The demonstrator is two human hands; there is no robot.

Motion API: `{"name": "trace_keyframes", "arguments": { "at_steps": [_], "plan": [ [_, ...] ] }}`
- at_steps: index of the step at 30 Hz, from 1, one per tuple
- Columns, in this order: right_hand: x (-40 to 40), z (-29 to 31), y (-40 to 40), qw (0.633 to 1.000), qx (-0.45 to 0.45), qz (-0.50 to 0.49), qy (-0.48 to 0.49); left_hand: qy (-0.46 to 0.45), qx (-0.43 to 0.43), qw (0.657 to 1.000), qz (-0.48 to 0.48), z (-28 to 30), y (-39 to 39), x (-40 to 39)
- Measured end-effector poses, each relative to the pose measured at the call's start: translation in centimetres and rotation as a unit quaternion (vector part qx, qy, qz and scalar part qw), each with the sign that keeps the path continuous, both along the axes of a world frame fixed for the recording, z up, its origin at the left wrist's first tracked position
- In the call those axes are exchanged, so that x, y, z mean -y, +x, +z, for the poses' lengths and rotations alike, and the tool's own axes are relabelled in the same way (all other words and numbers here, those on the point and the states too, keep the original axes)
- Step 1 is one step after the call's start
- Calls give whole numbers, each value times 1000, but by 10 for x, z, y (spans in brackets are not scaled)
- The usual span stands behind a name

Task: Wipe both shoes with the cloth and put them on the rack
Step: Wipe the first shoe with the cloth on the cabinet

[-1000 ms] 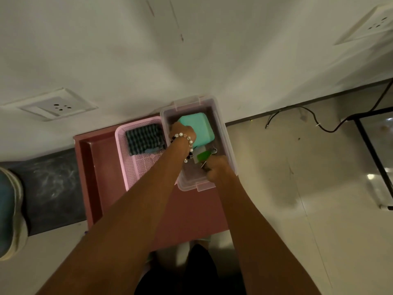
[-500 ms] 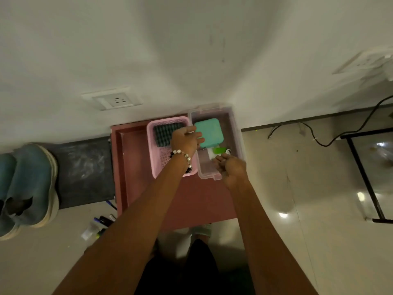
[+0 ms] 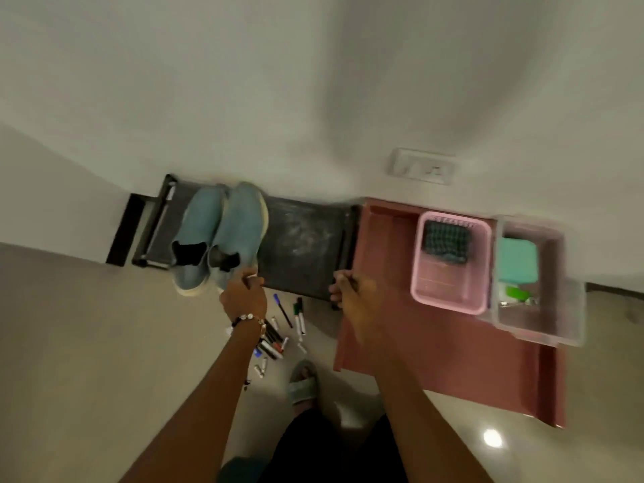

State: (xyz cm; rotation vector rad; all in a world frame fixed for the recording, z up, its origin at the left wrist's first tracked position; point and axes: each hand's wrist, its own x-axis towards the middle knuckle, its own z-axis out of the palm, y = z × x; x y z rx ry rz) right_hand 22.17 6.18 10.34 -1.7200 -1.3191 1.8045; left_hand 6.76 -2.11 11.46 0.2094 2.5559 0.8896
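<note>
Blue shoes (image 3: 223,235) sit paired on rack (image 3: 303,238). Left hand (image 3: 244,296) curled at right shoe's heel, grip unclear; right hand (image 3: 352,291) loosely curled, empty. Likely light, soft; take by heel collar.

hands (image 3: 296,294) left clear box (image 3: 538,284), near shoes (image 3: 223,235)

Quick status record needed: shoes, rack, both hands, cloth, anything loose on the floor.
shoes: two blue shoes side by side on the black rack, heels toward the person
left hand: left hand at the heel of the nearer shoe; grip unclear from blur
right hand: right hand fingers curled at the rack's front edge
cloth: dark checked cloth in the pink basket
floor: pens scattered below the rack
</note>
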Motion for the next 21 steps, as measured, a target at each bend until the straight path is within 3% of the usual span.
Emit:
{"name": "trace_keyframes", "arguments": {
  "at_steps": [2, 5, 9, 11, 15, 18, 21],
  "plan": [
    [10, -11, -47, 998, 3, 67, -8, -35, -43, 998, 34, -4, -40, 22],
    [20, -35, -107, 992, 2, 129, -18, -88, -29, 994, 57, -27, -93, 42],
    [21, -72, -164, 985, 21, 161, -53, -84, 130, 983, 101, -71, -143, 47],
    [22, -88, -183, 983, 37, 173, -57, -78, 182, 978, 73, -92, -150, 44],
    [30, -105, -199, 977, 28, 205, -46, -100, 115, 987, 47, -105, -148, 27],
    [36, -106, -199, 984, 5, 166, -65, -156, 38, 987, 15, -102, -146, 23],
    [40, -100, -193, 987, -12, 136, -84, -145, -1, 989, -29, -95, -138, 31]
  ]
}}
